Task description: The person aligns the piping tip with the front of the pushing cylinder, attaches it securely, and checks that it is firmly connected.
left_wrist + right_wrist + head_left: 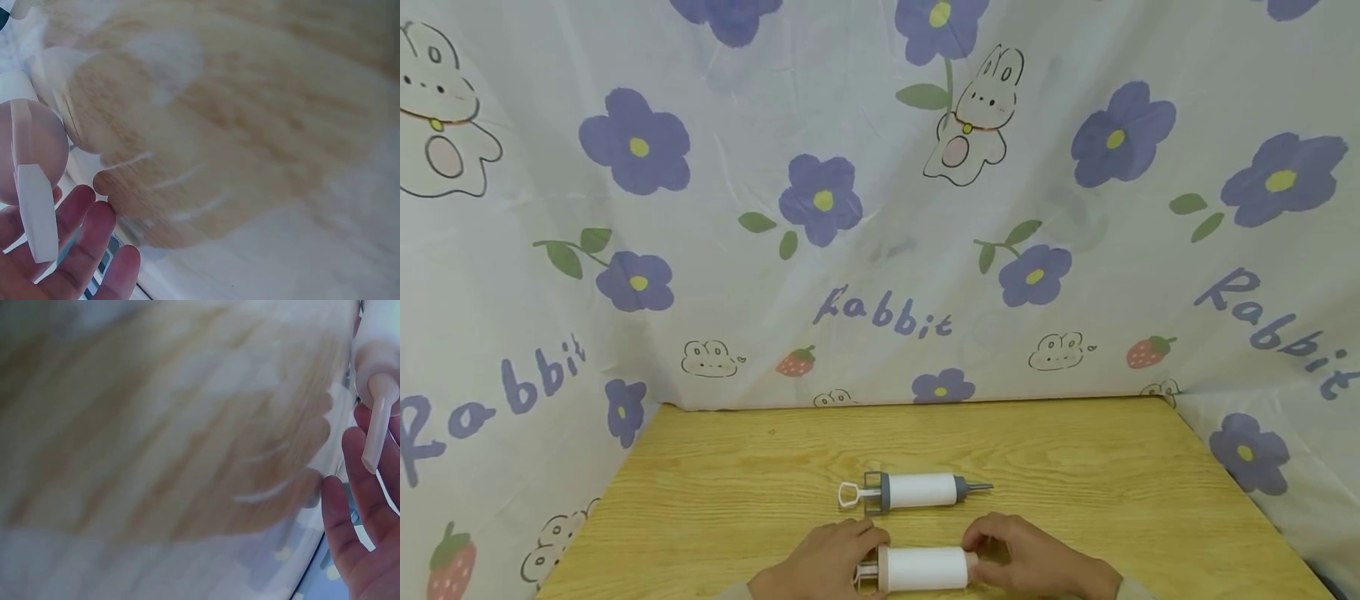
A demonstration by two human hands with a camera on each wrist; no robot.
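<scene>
Lying on the table in the head view is a large plunger syringe (928, 568) with a white barrel and beige ends. My left hand (823, 562) grips its flange at the handle end. My right hand (1033, 560) pinches the cap at its nozzle end between finger and thumb. A pale plunger handle (37, 212) juts past the curved left fingers in the left wrist view. The right wrist view has a slim beige nozzle (377, 428) in front of the right fingers. Beyond the hands lies a second syringe (922, 490), white with grey ends, its nozzle to the right.
Both syringes rest on a wood-grain table (737, 467). A white cloth (880, 267) printed with purple flowers, rabbits and strawberries hangs behind the table and along both sides.
</scene>
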